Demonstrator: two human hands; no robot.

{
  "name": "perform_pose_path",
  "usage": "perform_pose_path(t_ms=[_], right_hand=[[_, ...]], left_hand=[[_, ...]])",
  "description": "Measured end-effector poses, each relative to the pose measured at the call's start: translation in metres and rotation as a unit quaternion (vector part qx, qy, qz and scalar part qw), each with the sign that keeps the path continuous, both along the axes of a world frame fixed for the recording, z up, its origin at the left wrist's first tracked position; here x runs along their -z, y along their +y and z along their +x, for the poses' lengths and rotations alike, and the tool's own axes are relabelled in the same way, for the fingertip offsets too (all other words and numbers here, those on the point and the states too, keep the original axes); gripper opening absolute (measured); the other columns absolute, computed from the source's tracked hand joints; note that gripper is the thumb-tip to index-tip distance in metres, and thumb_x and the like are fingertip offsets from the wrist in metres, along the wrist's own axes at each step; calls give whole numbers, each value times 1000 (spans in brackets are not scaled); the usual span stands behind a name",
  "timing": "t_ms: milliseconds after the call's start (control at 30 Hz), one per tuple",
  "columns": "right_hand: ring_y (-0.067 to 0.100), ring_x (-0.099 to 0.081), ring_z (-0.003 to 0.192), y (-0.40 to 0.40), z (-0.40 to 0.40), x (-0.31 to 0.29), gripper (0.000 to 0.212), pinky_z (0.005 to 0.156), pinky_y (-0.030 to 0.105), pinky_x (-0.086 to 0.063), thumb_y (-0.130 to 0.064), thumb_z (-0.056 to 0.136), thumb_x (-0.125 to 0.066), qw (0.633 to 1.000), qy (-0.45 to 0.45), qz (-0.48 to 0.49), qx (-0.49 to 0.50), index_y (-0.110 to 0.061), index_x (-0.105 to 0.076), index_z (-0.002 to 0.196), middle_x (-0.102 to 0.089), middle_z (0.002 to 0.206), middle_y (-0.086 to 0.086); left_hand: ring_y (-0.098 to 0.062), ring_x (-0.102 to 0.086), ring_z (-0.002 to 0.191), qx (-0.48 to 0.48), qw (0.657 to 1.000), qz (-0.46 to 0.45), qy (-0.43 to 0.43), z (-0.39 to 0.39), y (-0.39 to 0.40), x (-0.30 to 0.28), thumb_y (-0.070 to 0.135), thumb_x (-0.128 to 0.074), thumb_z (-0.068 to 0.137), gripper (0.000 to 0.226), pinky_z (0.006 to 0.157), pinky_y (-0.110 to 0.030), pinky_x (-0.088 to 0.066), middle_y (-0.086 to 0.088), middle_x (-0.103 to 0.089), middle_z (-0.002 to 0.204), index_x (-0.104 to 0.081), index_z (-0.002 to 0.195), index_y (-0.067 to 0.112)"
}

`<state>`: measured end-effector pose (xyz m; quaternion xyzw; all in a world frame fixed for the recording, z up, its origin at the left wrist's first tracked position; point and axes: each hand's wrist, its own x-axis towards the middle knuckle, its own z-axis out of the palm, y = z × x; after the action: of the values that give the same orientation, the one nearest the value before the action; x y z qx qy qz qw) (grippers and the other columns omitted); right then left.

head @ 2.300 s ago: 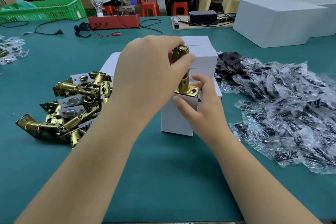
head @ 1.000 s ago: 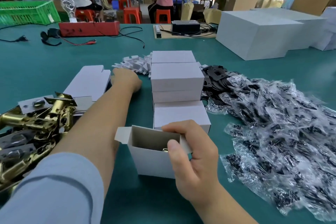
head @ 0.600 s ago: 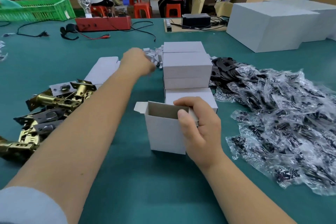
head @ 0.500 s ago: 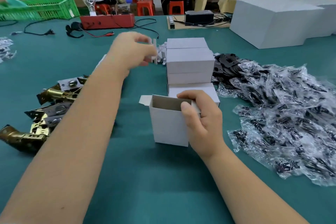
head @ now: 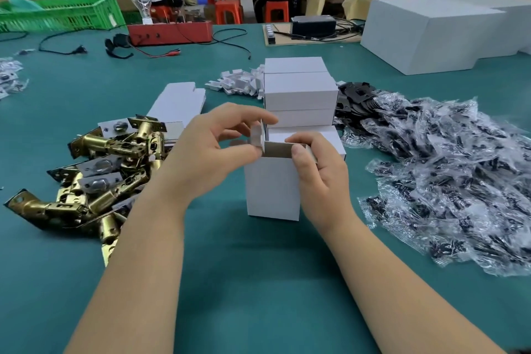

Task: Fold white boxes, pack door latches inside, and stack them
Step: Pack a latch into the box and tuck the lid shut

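An upright white box (head: pixel 273 190) stands open-topped on the green table in front of me. My right hand (head: pixel 319 178) grips its top right edge, thumb over the rim. My left hand (head: pixel 212 152) pinches a small white card piece (head: pixel 257 136) at the box's top left corner. Behind it sits a stack of closed white boxes (head: pixel 300 92). A pile of brass door latches (head: pixel 97 172) lies to the left. The box's contents are hidden from view.
Flat unfolded box blanks (head: pixel 179 102) lie behind the latches, with small white card pieces (head: pixel 238 83) beyond. A heap of clear bags holding black parts (head: pixel 448 169) fills the right. Large white cartons (head: pixel 431 34) and a red device (head: pixel 169 33) stand at the back.
My left hand reached to the pile of white card pieces, picked one up and brought it back to the open top of the box. My right hand kept hold of the box.
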<state>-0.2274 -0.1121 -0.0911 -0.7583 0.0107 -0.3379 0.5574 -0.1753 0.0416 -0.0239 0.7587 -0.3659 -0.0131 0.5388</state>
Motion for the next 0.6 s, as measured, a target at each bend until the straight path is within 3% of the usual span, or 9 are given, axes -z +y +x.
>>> perform_pose_path(t_ms=[100,267,400,467,533,600], right_hand=[[1,-53,79,0,1,-1,28,70,14,-38,-48,81,-39,1000,-2,10,0,-28,-57,89,-59,83,-9],[2,-53,82,0,-1,1,33,72,14,-38,-46,80,-39,1000,-2,3,-14,-22,-58,91,-59,84,-10],[1,-53,81,-1,-2,0,34,72,15,-39,-46,80,-39,1000,-5,2,-16,-22,-59,92,-59,83,-12],[5,-54,84,-1,-4,0,37,74,18,-40,-46,81,-38,1000,-4,-9,-17,-19,-59,95,-60,86,-7],[6,-54,88,-4,-5,-5,36,77,19,-41,-44,84,-36,999,-28,-17,-2,-19,-59,97,-60,91,-5],[4,-54,85,-17,-6,-14,25,75,18,-43,-38,87,-38,995,-77,18,62,-24,-57,95,-58,90,-8]], left_hand=[[-23,-60,90,23,998,-56,35,0,1,0,14,-66,67,38,85,-25,-47,10,-64,90,-72,99,33],[-7,-57,88,7,999,8,33,7,-3,9,16,-60,71,44,90,-27,-42,23,-59,83,-69,103,46],[-8,-55,102,17,999,37,9,8,-1,14,31,-62,72,43,95,-27,-42,17,-58,101,-65,113,46],[-5,-56,106,26,997,76,4,9,-1,15,41,-63,71,41,90,-17,-41,18,-61,106,-65,113,45],[-1,-61,97,31,994,106,24,9,-3,17,42,-71,70,40,79,-8,-42,20,-66,104,-65,109,49],[-9,-62,80,29,991,125,43,9,-7,20,39,-74,70,38,70,-11,-46,19,-69,97,-64,105,49]])
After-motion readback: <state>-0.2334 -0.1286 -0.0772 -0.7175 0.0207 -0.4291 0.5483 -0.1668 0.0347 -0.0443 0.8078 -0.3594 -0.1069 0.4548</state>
